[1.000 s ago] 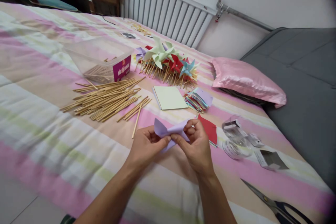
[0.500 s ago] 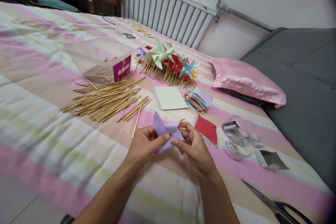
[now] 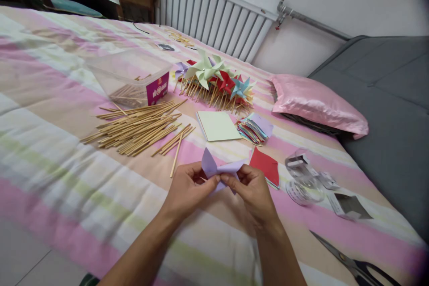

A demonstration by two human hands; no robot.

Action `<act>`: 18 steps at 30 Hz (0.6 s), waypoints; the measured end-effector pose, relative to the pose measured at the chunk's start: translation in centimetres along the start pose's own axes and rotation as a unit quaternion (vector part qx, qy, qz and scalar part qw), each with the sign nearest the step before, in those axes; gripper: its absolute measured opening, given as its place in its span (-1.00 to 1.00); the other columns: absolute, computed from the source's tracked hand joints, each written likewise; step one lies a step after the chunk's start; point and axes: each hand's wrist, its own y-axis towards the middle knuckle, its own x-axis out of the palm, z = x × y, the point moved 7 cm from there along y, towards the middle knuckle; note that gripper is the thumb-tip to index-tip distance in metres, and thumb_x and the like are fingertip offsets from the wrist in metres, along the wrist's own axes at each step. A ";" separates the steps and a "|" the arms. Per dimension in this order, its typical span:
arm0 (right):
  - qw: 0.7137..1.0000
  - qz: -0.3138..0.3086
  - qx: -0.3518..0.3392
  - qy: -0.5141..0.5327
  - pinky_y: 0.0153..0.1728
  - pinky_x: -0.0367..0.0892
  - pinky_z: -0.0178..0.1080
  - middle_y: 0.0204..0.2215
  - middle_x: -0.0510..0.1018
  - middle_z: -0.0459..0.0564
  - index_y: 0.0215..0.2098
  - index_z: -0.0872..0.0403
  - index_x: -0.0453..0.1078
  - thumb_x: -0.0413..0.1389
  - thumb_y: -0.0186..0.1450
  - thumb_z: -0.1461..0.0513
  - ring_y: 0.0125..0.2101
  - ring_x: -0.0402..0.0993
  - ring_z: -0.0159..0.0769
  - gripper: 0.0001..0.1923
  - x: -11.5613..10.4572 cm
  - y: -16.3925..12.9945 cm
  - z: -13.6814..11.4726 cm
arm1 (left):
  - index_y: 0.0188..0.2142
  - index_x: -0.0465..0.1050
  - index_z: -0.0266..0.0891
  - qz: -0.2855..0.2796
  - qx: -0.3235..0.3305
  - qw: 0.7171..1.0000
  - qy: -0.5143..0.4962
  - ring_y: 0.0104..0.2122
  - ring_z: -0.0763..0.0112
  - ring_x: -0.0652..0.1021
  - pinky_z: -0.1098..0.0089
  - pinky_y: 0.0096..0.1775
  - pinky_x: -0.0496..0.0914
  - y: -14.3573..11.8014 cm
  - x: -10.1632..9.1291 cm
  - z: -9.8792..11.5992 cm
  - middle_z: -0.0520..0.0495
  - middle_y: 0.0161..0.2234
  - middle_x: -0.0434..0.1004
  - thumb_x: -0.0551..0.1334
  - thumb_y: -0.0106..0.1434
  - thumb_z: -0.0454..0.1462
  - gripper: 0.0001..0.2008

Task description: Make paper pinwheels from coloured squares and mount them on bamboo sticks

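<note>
Between my hands is a lilac paper pinwheel (image 3: 209,163), its blades folded toward the middle. My left hand (image 3: 189,186) pinches it from the left, and my right hand (image 3: 250,187) grips it from the right. Both thumbs meet at its centre, covering whatever lies there. Just beyond are loose wooden sticks (image 3: 139,129), with a few lying apart toward my left hand. A stack of pale green paper squares (image 3: 219,126) lies ahead. To the right of my right hand rest red paper squares (image 3: 264,164).
Finished pinwheels (image 3: 214,78) on sticks lie behind the paper. A clear plastic box (image 3: 130,73) holds more sticks. Cut colored paper (image 3: 255,128) is piled beside the green stack. At right are a clear plastic jar (image 3: 303,187), a small box (image 3: 350,205), scissors (image 3: 351,261) and a pink pillow (image 3: 318,103).
My right thumb has moved in to press the pinwheel's centre against my left thumb. The pinwheel has tipped slightly, and the view has shifted a little.
</note>
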 end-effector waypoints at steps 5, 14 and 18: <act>0.999 -0.016 -0.013 -0.045 -0.29 0.37 -0.23 -0.43 0.61 -0.04 -0.37 0.05 0.54 0.27 0.09 0.21 -0.37 0.50 -0.26 -0.88 -0.1 -0.1 -0.4 | -0.49 0.53 -0.30 -0.002 0.033 0.997 0.067 -0.53 0.47 0.46 0.50 -0.45 0.32 -0.2 -0.1 0.8 -0.01 -0.53 0.54 0.25 0.03 -0.33 -0.92; 1.000 -0.012 -0.023 0.010 -0.34 0.37 -0.24 -0.45 0.60 -0.06 -0.42 0.02 0.53 0.28 0.08 0.18 -0.39 0.48 -0.27 -0.90 -0.9 0.1 0.0 | -0.38 0.50 -0.28 0.203 0.042 0.977 0.044 -0.44 0.40 0.52 0.45 -0.38 0.35 0.1 -6.7 1.7 -0.03 -0.49 0.54 0.25 0.08 -0.16 -0.79; 0.999 -0.006 -0.013 0.035 -0.40 0.36 -0.26 -0.48 0.58 -0.06 -0.45 0.04 0.52 0.31 0.03 0.17 -0.46 0.45 -0.30 -0.87 -0.8 0.2 0.3 | -0.26 0.54 -0.22 0.281 0.046 0.913 0.292 -0.41 0.37 0.51 0.39 -0.33 0.34 0.0 -9.8 1.9 -0.06 -0.36 0.56 0.15 0.13 -0.27 -0.77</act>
